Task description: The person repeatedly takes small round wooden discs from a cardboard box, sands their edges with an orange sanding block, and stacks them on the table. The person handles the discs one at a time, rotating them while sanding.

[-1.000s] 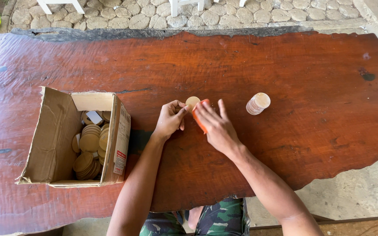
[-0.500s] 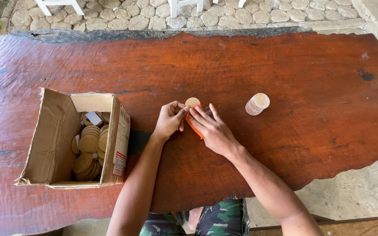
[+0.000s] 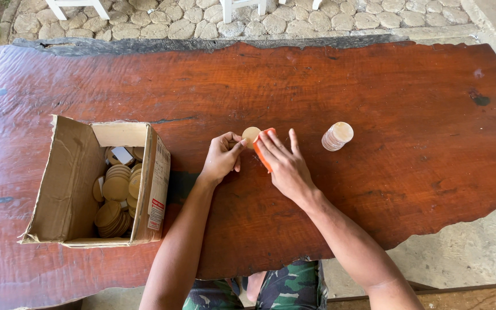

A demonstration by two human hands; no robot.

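We look down on a wide reddish wooden table with a rough, uneven edge, and on our two bare arms reaching over its near side. Our left hand pinches a small round wooden disc between thumb and fingertips, holding it on the tabletop near the middle. Our right hand lies just beside it, fingers spread flat and pressing down on an orange block (only its far end and one edge show from under the fingers), which touches the disc. The two hands sit close together, almost meeting at the disc.

To the right of the hands, a little apart, a short stack of similar discs lies tipped on its side. Nothing stands between it and the hands.

To the left, near the table's near edge, an open cardboard box holds many more round wooden discs, some stacked and some loose. One side panel carries a printed label.

Beyond the far edge we see cobblestone paving and white furniture legs.
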